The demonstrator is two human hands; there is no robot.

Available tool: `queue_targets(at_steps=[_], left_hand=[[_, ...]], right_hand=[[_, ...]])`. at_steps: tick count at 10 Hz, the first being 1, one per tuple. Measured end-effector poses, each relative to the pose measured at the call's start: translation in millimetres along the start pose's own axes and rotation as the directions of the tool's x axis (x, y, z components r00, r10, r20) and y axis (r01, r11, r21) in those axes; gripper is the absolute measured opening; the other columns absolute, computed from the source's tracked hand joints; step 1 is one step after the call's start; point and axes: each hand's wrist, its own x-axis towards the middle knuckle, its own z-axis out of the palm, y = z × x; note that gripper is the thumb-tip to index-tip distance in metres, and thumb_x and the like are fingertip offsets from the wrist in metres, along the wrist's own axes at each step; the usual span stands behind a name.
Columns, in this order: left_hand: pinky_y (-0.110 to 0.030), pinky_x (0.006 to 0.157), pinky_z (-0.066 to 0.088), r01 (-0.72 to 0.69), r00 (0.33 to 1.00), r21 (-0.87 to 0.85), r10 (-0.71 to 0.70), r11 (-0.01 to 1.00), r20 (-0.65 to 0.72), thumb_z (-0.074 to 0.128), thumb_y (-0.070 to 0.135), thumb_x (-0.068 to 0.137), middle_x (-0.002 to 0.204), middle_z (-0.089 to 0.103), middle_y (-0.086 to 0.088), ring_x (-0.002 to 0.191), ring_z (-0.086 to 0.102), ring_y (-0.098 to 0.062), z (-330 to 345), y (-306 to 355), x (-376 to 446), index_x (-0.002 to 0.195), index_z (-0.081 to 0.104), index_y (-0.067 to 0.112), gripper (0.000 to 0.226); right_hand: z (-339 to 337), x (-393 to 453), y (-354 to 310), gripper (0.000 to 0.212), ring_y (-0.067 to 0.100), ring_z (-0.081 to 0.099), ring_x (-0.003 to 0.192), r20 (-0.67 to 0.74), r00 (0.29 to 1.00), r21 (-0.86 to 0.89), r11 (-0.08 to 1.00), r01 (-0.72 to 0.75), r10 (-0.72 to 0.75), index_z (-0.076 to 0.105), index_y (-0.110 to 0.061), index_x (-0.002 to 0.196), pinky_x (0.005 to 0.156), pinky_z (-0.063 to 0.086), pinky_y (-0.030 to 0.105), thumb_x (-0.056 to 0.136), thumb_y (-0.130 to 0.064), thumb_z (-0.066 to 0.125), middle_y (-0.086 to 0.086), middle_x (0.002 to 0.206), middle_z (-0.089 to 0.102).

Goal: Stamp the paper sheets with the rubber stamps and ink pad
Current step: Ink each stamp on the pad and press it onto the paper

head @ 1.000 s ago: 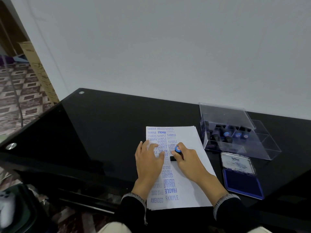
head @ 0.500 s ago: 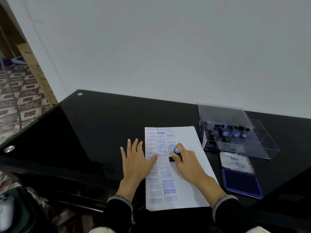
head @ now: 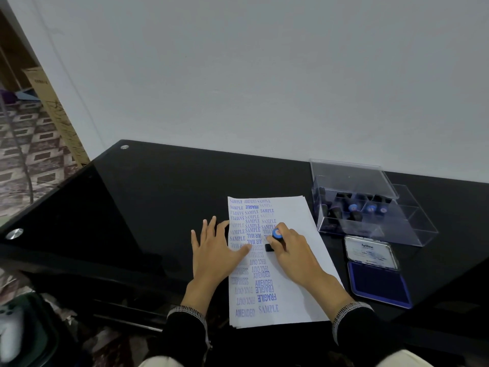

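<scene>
Head view: right hand (head: 296,254) fingers are clamping the small, light, rigid rubber stamp (head: 275,238) by its knob, pressing it mid-sheet, while left hand (head: 214,250), fingers splayed flat, is pinning the thin, slide-prone paper sheets (head: 288,295) at their left edge on the glossy black surface (head: 158,207); ink pad (head: 378,284) is lying open just right.

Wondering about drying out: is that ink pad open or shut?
Open. The ink pad has its lid folded back, blue surface exposed.

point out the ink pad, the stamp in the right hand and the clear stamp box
ink pad (head: 378,284), head view, blue inked surface
stamp (head: 276,233), head view, blue cap
clear stamp box (head: 354,178), head view, lid
</scene>
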Motion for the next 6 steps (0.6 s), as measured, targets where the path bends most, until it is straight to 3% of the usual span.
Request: queue_targets(at_steps=[2,6], left_hand=[[-0.047,0.117,-0.008,0.007,1.000,0.022,-0.007,1.000,0.004,0.050,0.073,0.079,0.161,0.010,0.000,0.149,-0.003,-0.019,1.3,0.5,1.3,0.147,0.024,0.032,0.084],[-0.046,0.117,-0.008,0.002,1.000,0.030,-0.002,1.000,0.003,0.050,0.072,0.080,0.161,0.009,0.000,0.149,-0.003,-0.018,0.4,1.5,-0.4,0.147,0.024,0.031,0.083]], right_hand=[[-1.7,6.0,-0.2,0.014,0.015,0.052,0.071,0.033,0.999,0.040,0.999,-0.023,0.022,0.039,-0.024,0.091,0.061,0.042,0.025,0.098,-0.035,0.046,0.002,0.085,0.058],[1.4,1.6,2.0,0.016,0.014,0.051,0.069,-0.006,1.000,-0.020,1.000,-0.010,0.010,0.037,-0.024,0.092,0.057,0.039,0.021,0.098,-0.037,0.045,0.000,0.083,0.057]])
